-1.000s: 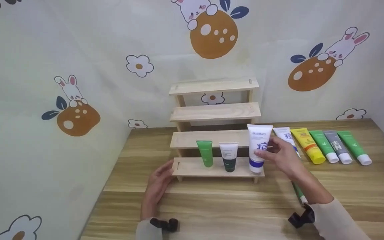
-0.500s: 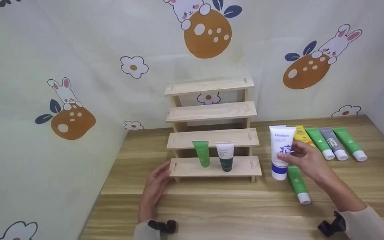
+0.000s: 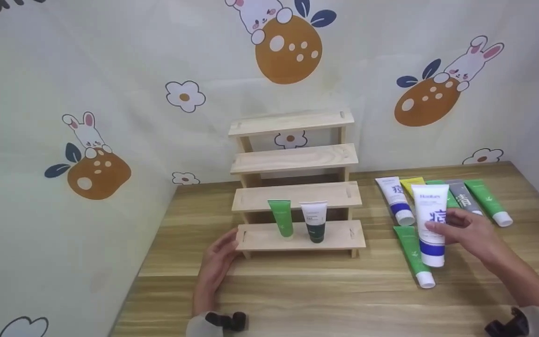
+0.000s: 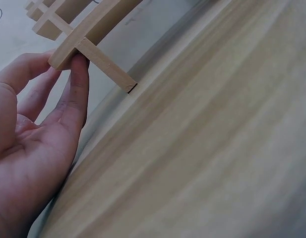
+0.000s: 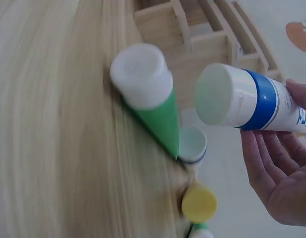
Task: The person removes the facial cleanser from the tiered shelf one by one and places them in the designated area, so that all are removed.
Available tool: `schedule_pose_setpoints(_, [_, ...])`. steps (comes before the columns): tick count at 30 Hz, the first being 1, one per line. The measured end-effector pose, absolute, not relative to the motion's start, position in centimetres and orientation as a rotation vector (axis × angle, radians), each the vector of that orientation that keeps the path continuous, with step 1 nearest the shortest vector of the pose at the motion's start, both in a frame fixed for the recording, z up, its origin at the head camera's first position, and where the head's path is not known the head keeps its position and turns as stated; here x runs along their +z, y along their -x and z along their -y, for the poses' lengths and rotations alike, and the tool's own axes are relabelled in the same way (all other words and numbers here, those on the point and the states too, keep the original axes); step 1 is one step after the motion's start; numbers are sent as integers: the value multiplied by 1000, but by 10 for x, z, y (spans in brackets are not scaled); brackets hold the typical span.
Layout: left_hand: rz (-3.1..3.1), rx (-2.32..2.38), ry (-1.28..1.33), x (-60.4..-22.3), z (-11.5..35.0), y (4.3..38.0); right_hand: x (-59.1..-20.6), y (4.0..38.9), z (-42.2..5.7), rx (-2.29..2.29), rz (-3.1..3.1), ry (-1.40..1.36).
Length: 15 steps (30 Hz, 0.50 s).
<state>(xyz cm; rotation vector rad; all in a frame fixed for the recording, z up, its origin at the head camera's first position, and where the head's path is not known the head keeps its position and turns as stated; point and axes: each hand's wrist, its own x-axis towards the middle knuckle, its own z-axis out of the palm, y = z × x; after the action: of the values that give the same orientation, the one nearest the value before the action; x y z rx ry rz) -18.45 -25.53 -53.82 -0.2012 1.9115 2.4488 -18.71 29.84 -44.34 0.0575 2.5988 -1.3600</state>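
Note:
My right hand (image 3: 473, 234) holds a white squeeze tube (image 3: 431, 220) with a blue band and blue lettering, cap down, between thumb and fingers. In the right wrist view that tube (image 5: 242, 96) hangs above the table. It overlaps a green tube (image 3: 410, 250) lying flat in the head view. My left hand (image 3: 215, 262) pinches the left end of the lowest step of a wooden tiered shelf (image 3: 260, 241); the left wrist view shows thumb and fingers on the step's end (image 4: 68, 54). On that step stand a small green tube (image 3: 282, 220) and a white-and-dark-green tube (image 3: 315, 224).
Behind the held tube lie a second white-and-blue tube (image 3: 395, 199), a yellow tube (image 3: 412, 184), a grey tube (image 3: 461, 194) and green tubes, one at the far right (image 3: 487, 201). A printed cloth backdrop (image 3: 194, 42) rises behind the wooden table (image 3: 297, 290).
My right hand has carried the white-and-blue tube from over the lowest step's right end, rightward and nearer, to above the lying green tube. My left hand stays at the shelf.

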Motion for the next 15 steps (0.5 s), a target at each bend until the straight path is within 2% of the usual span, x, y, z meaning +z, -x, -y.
schedule_pose_setpoints(7, [-1913,2441,221,-538,256,184,-452,185,-327,-1213,-2558,-49])
schedule_pose_setpoints(15, [-1922,2437,190,-537,254,184,-467,182,-343,-1279,-2464,-14])
